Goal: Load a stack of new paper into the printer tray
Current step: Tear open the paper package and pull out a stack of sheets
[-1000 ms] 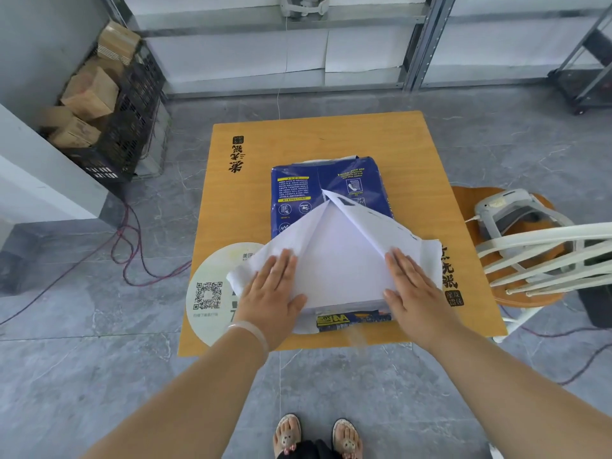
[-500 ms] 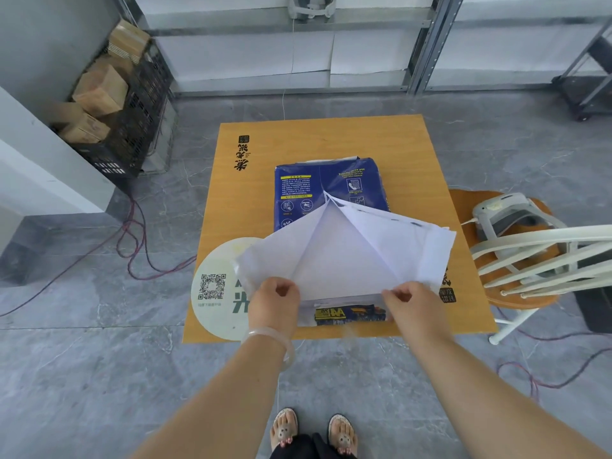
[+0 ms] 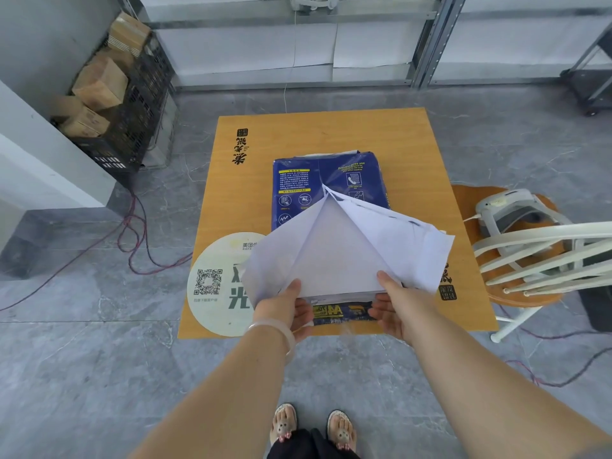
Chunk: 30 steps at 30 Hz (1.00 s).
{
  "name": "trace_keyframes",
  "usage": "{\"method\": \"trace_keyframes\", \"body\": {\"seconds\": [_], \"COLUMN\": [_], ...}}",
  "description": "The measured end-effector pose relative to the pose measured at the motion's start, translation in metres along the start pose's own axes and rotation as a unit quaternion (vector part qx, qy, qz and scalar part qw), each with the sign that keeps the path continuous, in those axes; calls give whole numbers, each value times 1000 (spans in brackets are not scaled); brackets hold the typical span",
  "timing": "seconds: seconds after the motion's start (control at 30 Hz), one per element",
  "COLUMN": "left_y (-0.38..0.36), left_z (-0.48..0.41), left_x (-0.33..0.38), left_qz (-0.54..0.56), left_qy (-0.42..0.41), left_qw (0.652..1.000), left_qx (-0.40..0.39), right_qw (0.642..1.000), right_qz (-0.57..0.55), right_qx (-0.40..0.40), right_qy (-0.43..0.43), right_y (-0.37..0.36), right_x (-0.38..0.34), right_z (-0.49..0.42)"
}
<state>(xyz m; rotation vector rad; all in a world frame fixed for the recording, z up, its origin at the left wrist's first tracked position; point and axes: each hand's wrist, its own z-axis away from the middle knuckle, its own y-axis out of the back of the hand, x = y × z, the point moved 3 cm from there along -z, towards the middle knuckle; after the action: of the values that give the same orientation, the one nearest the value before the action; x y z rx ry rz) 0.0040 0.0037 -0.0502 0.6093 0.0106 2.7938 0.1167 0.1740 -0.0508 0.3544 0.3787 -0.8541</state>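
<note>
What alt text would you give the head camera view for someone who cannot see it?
Both hands, left hand and right hand, grip the near end of a paper stack inside its torn-open blue wrapper on a wooden table. A small printer sits on a chair to the right.

A square orange wooden desk (image 3: 331, 134) stands on a grey marbled floor (image 3: 82, 359), with dark printed characters near its far-left corner and again at its near-right edge. A blue paper ream package (image 3: 308, 187) lies on the middle of the desk, its near end torn open into white flaps, and beside the package's near-left corner a round pale sticker (image 3: 215, 286) with a QR code sits flat on the desk, overlapping the desk's left edge. The rest of the desk around the package is bare wood.
</note>
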Motion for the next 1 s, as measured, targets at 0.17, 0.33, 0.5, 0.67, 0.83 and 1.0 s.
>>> {"method": "trace_keyframes", "body": {"seconds": [0.17,0.33,0.5,0.67,0.83,1.0], "left_y": [2,8,15,24,22,24], "left_z": [1,1,5,3,3,1], "left_x": [-4,-9,-15,-17,-8,-15], "left_qz": [14,42,28,-49,1,-19], "left_qy": [-18,-60,-71,-96,-95,-106], "left_qw": [1000,997,997,993,995,993], "left_qx": [7,7,-25,-46,-35,-41], "right_qw": [1000,998,996,992,992,993], "right_qz": [1,-13,-8,19,-37,-29], "right_qx": [-10,-29,-36,-90,-81,-65], "right_qy": [22,59,83,88,93,96], "right_y": [3,9,19,26,23,25], "right_x": [2,5,12,15,9,17], "right_z": [0,3,2,6,3,1]}}
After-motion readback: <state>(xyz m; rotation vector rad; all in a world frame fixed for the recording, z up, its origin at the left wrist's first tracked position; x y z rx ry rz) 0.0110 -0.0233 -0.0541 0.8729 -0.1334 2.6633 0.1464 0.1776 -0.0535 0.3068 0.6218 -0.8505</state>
